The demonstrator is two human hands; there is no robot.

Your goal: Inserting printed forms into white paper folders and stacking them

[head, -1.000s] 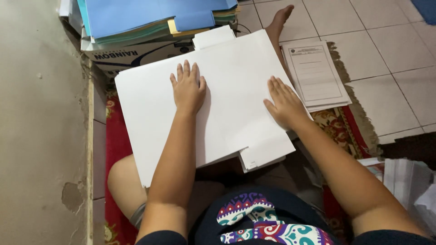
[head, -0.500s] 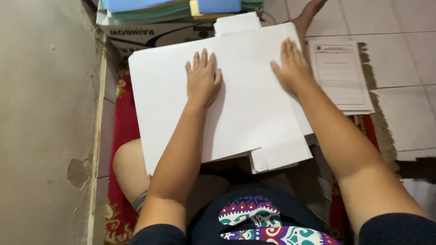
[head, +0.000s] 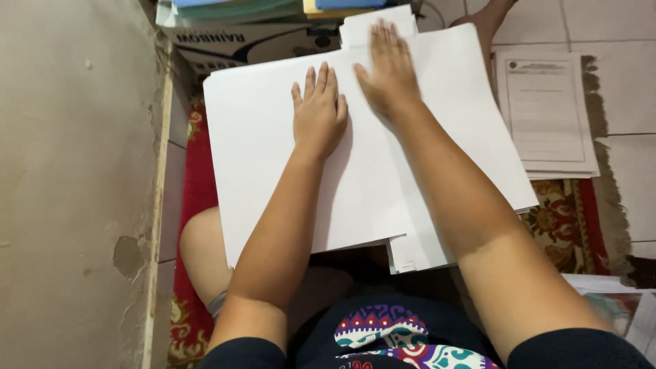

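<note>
The white paper stack (head: 260, 171) fills the centre of the frame, lying across our lap. Our left hand (head: 318, 113) rests flat on it, fingers extended, gripping nothing. Our right hand (head: 388, 68) presses flat near the stack's top edge, palm down and likewise unclenched. We judge that we are smoothing the sheets; the offset lower edges suggest squaring them needs even pressure. A printed form (head: 547, 113) lies at right.
</note>
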